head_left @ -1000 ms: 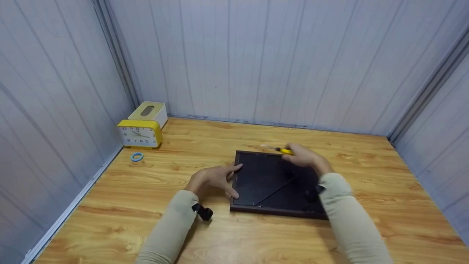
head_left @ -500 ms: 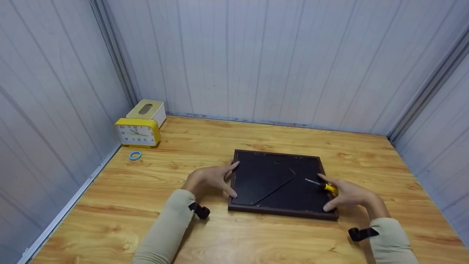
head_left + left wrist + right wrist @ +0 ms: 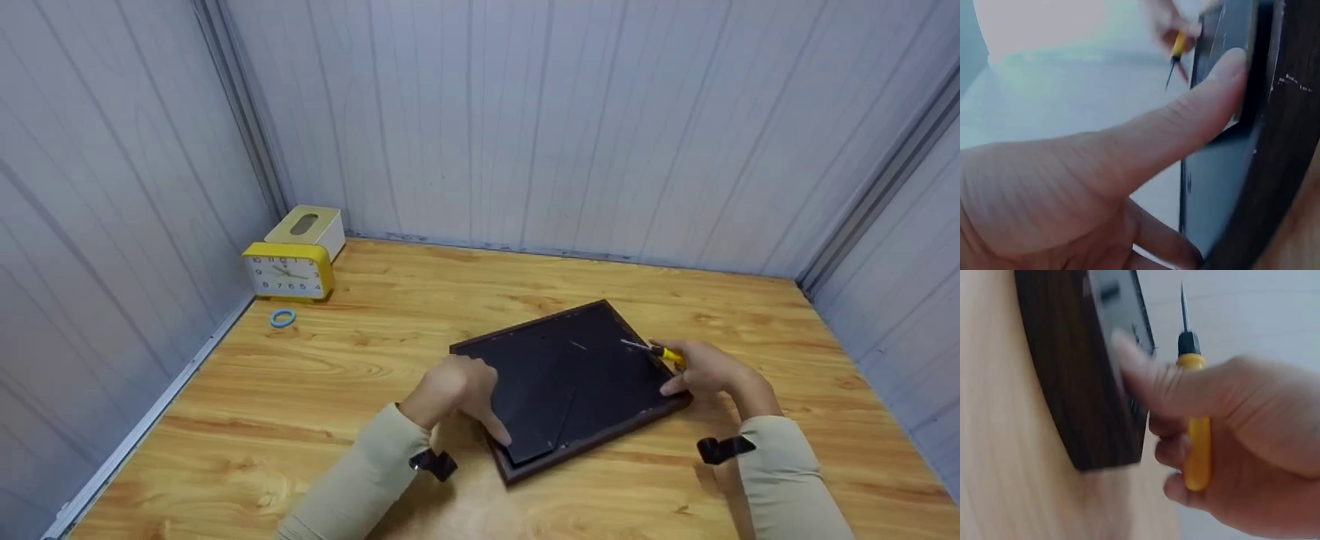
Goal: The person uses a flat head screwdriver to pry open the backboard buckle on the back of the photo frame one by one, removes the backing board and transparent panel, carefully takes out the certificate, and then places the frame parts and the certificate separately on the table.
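Observation:
A dark brown picture frame (image 3: 592, 360) lies back side up on the wooden table, turned at an angle. My left hand (image 3: 461, 390) holds its left side, the thumb over the black backing near the front left corner. In the left wrist view the thumb lies on the edge of a backing flap (image 3: 1235, 34), with a dark gap between flap and rim. My right hand (image 3: 709, 367) holds the frame's right side with its thumb. The same hand grips a screwdriver (image 3: 1199, 450) with a yellow handle, its thin shaft pointing left over the backing in the head view.
At the back left stand a yellow alarm clock (image 3: 289, 274) and a white tissue box (image 3: 330, 232) with a beige lid. A light blue ring (image 3: 282, 318) lies in front of the clock. Pale panelled walls (image 3: 510, 127) enclose the table's back and sides.
My right hand has come from the frame's far edge to its right side with the screwdriver. The frame has turned counterclockwise, and its front left corner has come nearer, the left hand moving along.

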`<state>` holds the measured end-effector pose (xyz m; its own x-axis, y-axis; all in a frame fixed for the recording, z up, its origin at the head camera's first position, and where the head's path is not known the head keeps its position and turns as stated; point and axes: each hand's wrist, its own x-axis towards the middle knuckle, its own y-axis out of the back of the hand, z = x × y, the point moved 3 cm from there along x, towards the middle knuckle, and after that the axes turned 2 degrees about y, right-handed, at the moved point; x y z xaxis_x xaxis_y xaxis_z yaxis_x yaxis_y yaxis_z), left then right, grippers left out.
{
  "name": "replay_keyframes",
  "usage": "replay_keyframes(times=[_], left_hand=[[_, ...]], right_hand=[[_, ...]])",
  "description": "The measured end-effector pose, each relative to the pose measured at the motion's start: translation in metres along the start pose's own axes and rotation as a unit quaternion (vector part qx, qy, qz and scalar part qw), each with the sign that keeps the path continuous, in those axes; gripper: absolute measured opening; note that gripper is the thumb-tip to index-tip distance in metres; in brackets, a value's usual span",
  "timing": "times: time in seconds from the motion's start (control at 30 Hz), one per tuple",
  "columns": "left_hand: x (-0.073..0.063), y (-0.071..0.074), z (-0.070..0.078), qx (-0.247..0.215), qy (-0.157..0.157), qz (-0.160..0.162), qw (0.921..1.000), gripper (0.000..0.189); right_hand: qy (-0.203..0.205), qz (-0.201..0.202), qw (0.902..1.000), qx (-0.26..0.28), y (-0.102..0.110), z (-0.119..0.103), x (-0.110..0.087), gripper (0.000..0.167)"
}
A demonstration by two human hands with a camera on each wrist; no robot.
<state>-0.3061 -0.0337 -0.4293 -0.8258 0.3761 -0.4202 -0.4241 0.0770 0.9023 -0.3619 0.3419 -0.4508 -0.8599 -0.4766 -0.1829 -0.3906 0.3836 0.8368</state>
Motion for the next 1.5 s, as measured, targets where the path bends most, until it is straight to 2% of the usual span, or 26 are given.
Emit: replay_keyframes(times=[0.1,0.17,0.27,0.33,0.37,0.47,0.57,0.63,0.67,0.73,0.77,0.8,0.87,0.97,1.0,1.07,1.23,1.4,1.5], left_hand=[[-0.004,0.009,-0.005,-0.066,-0.033,0.011,0.9972,0.060],[0.002,0.017,-0.021,-0.111,-0.049,0.059,0.9909,0.052],[0.021,0.021,-0.051,-0.169,-0.049,0.149,0.9730,0.041],[0.036,0.015,-0.068,-0.204,-0.043,0.183,0.9608,0.037],[0.042,0.011,-0.074,-0.219,-0.043,0.187,0.9565,0.037],[0.054,0.002,-0.085,-0.251,-0.061,0.179,0.9495,0.032],[0.056,-0.002,-0.091,-0.277,-0.079,0.162,0.9438,0.035],[0.054,-0.005,-0.092,-0.306,-0.104,0.120,0.9386,0.048],[0.052,-0.007,-0.091,-0.319,-0.120,0.090,0.9358,0.058],[0.051,-0.012,-0.085,-0.347,-0.156,0.021,0.9244,0.079],[0.050,-0.013,-0.081,-0.344,-0.173,-0.003,0.9231,0.090],[0.050,-0.015,-0.076,-0.330,-0.183,-0.018,0.9258,0.100],[0.051,-0.017,-0.065,-0.273,-0.193,-0.026,0.9421,0.115],[0.052,-0.018,-0.049,-0.164,-0.187,-0.015,0.9684,0.133],[0.052,-0.019,-0.043,-0.137,-0.186,-0.017,0.9729,0.137],[0.052,-0.022,-0.035,-0.111,-0.192,-0.025,0.9747,0.138],[0.055,-0.027,-0.025,-0.127,-0.205,-0.037,0.9699,0.132],[0.054,-0.030,-0.020,-0.126,-0.186,-0.026,0.9740,0.136],[0.050,-0.029,-0.013,-0.109,-0.171,-0.033,0.9786,0.140]], right_hand=[[-0.009,0.038,0.9992,-0.006,-0.004,-0.019,-0.011,0.079],[-0.010,0.063,0.9979,-0.010,-0.012,-0.036,-0.020,0.082],[-0.016,0.081,0.9966,-0.011,-0.031,-0.065,-0.033,0.088],[-0.035,0.073,0.9967,-0.007,-0.046,-0.078,-0.037,0.092],[-0.045,0.068,0.9967,-0.003,-0.054,-0.083,-0.038,0.093],[-0.064,0.051,0.9967,-0.003,-0.070,-0.089,-0.040,0.099],[-0.078,0.023,0.9966,-0.004,-0.076,-0.088,-0.041,0.111],[-0.089,0.010,0.9960,0.005,-0.075,-0.082,-0.041,0.117],[-0.092,0.004,0.9957,0.014,-0.074,-0.078,-0.040,0.119],[-0.091,-0.003,0.9953,0.032,-0.069,-0.067,-0.039,0.123],[-0.086,-0.003,0.9955,0.040,-0.066,-0.061,-0.038,0.125],[-0.078,-0.003,0.9958,0.049,-0.062,-0.055,-0.036,0.126],[-0.052,-0.006,0.9966,0.064,-0.056,-0.043,-0.031,0.127],[0.000,-0.011,0.9971,0.076,-0.047,-0.028,-0.026,0.124],[0.014,-0.014,0.9967,0.079,-0.044,-0.022,-0.024,0.122],[0.039,-0.022,0.9958,0.080,-0.039,-0.013,-0.020,0.118],[0.054,-0.041,0.9943,0.082,-0.032,0.005,-0.017,0.118],[0.060,-0.056,0.9923,0.093,-0.031,0.011,-0.017,0.121],[0.065,-0.061,0.9923,0.086,-0.029,0.012,-0.018,0.120]])
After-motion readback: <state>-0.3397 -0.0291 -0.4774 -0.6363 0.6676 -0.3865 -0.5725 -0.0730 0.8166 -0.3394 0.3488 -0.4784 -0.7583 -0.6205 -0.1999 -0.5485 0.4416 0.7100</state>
